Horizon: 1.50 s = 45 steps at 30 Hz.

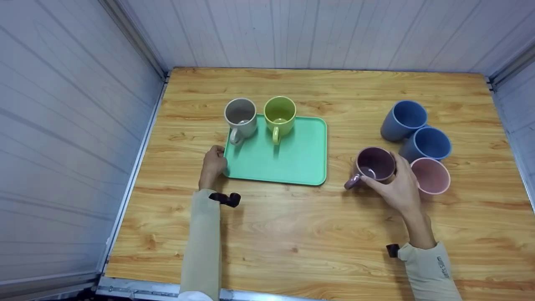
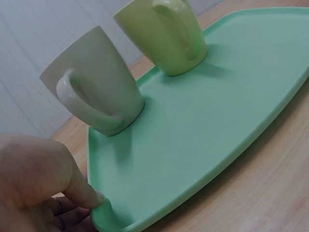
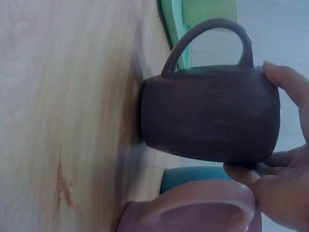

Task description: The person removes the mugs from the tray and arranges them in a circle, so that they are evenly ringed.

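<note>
As seen by the head camera, the tray (image 1: 284,165) is set on the wooden table (image 1: 267,251), left of its middle. Its rim is gripped by the left hand (image 1: 214,161) between 8 and 9 o'clock; in the left wrist view the thumb is pressed on the rim, and the fingers are curled beside it on the outer side.

Two upright mugs are borne by the tray: the grey mug (image 1: 241,119) is placed at its corner between 10 and 11 o'clock, and the lime mug (image 1: 280,116) by its edge at 12 o'clock. Both handles are turned roughly towards 6 o'clock.

The purple mug (image 1: 374,163) is grasped by the right hand (image 1: 399,186) near the rim, between thumb and fingers, from its 4 o'clock side. It is located off the tray, just past 3 o'clock from it, with its handle pointed at about 8 o'clock. Whether its base is touched by the table cannot be told.

From the purple mug, the pink mug (image 1: 430,175) is found at about 3 o'clock, the near blue mug (image 1: 426,144) at 2 and the far blue mug (image 1: 404,120) at 1; these three are grouped close together. Both forearms are covered by beige sleeves (image 1: 202,242), and the table is bounded at 12 o'clock by a pale wall (image 1: 292,33).
</note>
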Motion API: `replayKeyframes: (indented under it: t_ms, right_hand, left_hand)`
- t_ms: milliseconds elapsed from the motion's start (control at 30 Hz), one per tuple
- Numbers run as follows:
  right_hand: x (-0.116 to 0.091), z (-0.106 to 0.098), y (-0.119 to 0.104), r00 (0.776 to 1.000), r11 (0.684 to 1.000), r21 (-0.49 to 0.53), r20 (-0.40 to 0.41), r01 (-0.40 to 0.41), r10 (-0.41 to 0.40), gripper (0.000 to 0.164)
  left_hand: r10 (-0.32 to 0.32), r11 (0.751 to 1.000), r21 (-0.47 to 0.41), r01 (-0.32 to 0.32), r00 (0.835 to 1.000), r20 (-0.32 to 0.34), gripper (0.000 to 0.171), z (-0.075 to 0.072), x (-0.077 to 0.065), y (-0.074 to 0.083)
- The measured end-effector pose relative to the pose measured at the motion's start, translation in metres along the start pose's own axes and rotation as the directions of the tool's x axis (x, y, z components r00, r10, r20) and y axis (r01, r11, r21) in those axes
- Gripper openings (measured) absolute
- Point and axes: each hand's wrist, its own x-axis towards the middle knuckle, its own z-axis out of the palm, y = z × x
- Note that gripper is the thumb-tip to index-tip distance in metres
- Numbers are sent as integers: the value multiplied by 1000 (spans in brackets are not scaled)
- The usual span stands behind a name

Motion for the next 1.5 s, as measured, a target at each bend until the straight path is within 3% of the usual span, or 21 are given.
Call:
replayKeyframes:
  t_ms: [700,967,1300,1500]
  right_hand:
    - [-7,-8,-8,994,990,-113,-66,84,-92,84]
    - [-8,-10,-17,999,981,-190,-12,42,-45,89]
    - [-9,-12,-24,995,952,-290,9,96,-98,78]
    - [-8,-16,-23,998,954,-295,35,55,-47,80]
  left_hand:
    - [-18,999,-30,19,1000,5,45,-1,0,-1]
    - [-9,999,-30,9,1000,-4,45,-2,-1,-1]
    - [-10,1000,-28,10,1000,-15,43,0,-1,-1]
    - [-25,999,-27,25,1000,1,44,1,0,0]
